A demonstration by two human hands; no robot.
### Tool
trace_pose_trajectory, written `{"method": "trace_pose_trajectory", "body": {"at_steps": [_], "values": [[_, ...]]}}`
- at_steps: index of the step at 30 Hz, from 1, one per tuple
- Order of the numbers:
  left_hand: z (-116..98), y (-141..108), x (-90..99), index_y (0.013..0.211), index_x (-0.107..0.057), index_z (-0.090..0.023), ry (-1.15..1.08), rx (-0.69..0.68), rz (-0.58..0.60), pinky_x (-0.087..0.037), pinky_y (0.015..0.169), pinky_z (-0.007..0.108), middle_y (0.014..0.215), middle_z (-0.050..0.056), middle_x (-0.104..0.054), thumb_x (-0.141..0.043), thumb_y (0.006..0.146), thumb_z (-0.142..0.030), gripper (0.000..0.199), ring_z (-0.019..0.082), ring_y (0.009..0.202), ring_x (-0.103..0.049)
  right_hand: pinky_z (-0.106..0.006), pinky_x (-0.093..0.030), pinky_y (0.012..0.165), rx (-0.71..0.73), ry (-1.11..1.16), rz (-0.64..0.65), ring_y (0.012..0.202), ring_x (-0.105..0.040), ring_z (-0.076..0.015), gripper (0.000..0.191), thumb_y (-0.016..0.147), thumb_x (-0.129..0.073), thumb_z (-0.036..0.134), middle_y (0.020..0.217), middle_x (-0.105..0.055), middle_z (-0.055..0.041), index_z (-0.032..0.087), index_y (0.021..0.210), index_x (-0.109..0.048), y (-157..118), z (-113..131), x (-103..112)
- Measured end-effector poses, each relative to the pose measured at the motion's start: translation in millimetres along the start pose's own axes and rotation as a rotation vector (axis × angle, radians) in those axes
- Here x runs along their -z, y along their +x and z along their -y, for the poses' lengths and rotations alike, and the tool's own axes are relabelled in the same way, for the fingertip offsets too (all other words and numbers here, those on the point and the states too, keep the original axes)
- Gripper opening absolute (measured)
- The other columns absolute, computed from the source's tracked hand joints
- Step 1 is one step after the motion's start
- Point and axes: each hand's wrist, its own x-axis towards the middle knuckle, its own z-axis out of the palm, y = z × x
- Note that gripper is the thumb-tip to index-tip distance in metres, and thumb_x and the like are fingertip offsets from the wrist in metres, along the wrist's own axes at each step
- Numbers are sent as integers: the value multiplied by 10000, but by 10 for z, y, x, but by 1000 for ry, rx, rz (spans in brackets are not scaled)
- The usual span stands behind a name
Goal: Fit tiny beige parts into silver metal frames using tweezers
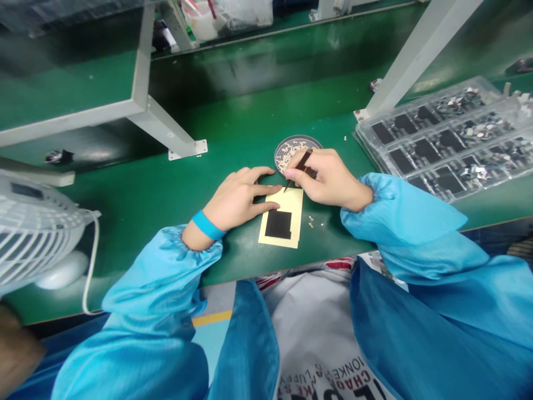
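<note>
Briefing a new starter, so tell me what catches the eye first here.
Centre of the green bench, the right hand grips dark tweezers above a pale yellow sheet carrying a black patch, with the left hand resting on the sheet. A clear plastic tray of black pieces lies right; a white fan stands far left.

Green workbench (pixel 125 189), grey metal shelf supports (pixel 160 125), yellow-lined floor (pixel 210 333) below

Tweezers (pixel 302 162): dark, slender, and there go the tips, angled down right at the sheet's top edge.
Backing sheet (pixel 291 222): cream, rectangular, lying flat.
Black pad (pixel 278 224): stuck on the sheet's lower half.
</note>
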Motion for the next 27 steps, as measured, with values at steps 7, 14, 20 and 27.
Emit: {"method": "trace_pose_trajectory", "body": {"at_steps": [7, 14, 20, 27], "values": [[5, -2, -3, 1305, -725, -317, -8, 3, 5, -440, 1041, 497, 1523, 65, -534, -638, 953, -498, 405, 328, 1284, -544, -312, -475, 736, -18, -9, 18, 764, -636, -176, 230, 994, -595, 341, 813, -707, -37, 177, 848, -665, 9, 9, 3], [0, -3, -3, 1290, -735, -309, -10, 3, 6, -434, 1051, 485, 1522, 71, -531, -642, 953, -494, 396, 324, 1302, -535, -316, -483, 747, -21, -34, 45, 795, -652, -185, 159, 964, -627, 292, 884, -730, -55, 168, 878, -678, 12, 40, 5], [5, -6, 1, 1295, -729, -325, -18, 6, 3, -432, 1057, 484, 1522, 57, -532, -649, 946, -499, 399, 319, 1296, -538, -299, -478, 711, -62, -61, 137, 764, -646, -172, 57, 904, -673, 220, 920, -744, -41, 176, 927, -701, 5, 63, 30], [-7, 1, 4, 1310, -720, -326, -8, 11, 17, -442, 1030, 484, 1519, 59, -533, -633, 948, -521, 421, 323, 1268, -546, -284, -474, 664, -78, -49, 142, 718, -636, -164, 47, 886, -670, 185, 853, -727, -37, 168, 926, -687, 7, 84, 26]]}}
